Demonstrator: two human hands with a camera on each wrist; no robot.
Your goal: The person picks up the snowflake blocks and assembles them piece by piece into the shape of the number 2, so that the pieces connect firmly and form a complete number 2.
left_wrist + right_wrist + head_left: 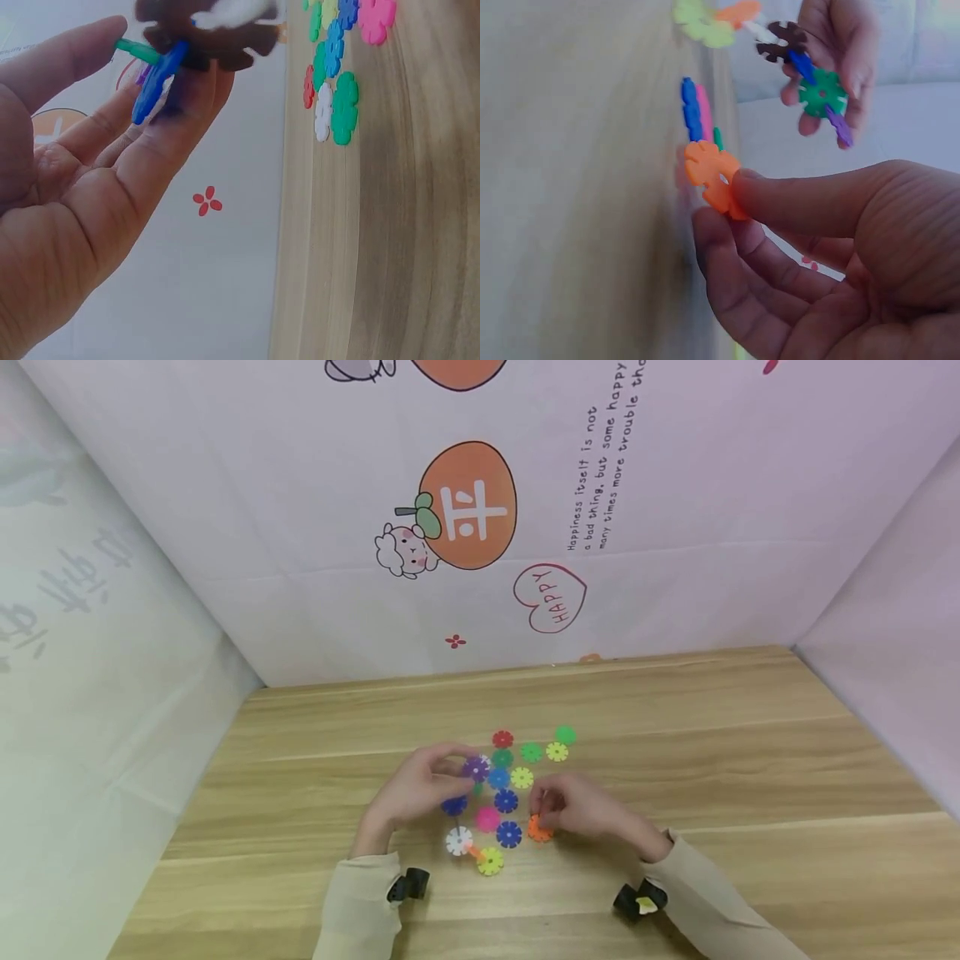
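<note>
In my left hand is a chain of notched plastic snowflake discs joined edge to edge. A purple disc is at its upper end, followed by green, blue, brown, white and orange ones, with a yellow disc at the lower end. The left thumb and fingers pinch the chain near the green and blue discs. My right hand pinches a single orange disc between thumb and forefinger, apart from the chain and low over the table.
Several loose discs lie on the wooden table between and beyond the hands, including a pink one, blue one, red one and light green one. A printed white cloth hangs behind the table and along its sides.
</note>
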